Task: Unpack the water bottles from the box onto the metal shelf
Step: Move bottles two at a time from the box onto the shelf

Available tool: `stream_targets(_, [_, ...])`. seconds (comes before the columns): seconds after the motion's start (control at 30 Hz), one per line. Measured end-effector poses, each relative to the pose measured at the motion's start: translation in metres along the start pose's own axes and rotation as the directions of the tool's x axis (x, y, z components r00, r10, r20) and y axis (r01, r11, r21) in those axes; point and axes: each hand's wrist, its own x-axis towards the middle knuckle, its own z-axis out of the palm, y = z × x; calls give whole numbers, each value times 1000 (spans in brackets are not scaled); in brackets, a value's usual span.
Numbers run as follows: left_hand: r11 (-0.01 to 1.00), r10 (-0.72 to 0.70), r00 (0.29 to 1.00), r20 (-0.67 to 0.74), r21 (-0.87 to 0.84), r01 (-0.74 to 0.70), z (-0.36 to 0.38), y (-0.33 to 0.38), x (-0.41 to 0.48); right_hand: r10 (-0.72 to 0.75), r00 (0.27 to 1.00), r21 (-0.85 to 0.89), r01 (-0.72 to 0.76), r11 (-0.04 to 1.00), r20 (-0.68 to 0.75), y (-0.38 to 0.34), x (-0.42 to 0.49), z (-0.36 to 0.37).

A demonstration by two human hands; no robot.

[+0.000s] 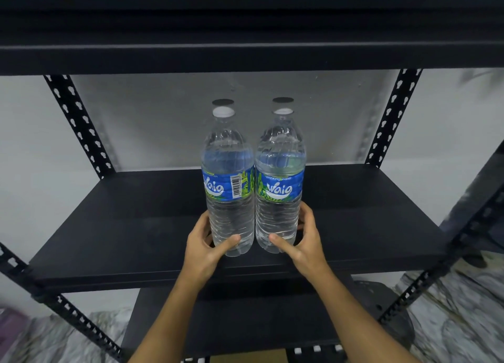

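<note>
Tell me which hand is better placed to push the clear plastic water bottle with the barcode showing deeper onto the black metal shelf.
Left. The left hand grips that barcode bottle near its base; the right hand holds the other clear bottle beside it.

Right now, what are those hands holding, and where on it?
The left hand grips the left Waig water bottle, the right hand the right Waig water bottle, each around its lower body near the base.
</note>
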Motion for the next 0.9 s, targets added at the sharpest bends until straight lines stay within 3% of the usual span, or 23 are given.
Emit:
stream_targets(0.23, [994, 29, 985, -171, 113, -9, 19, 3, -6, -11, 1000, 0, 11, 1000, -17, 0, 2, 0])
stream_targets(0.5, [999, -4, 999, 33, 36, 3, 0, 3, 1, -17, 999, 39, 18, 999, -34, -3, 1, 0])
stream_targets(0.9, [994, 9, 997, -71, 113, -1, 7, 8, -3, -56, 998, -51, 54, 997, -28, -7, 1, 0])
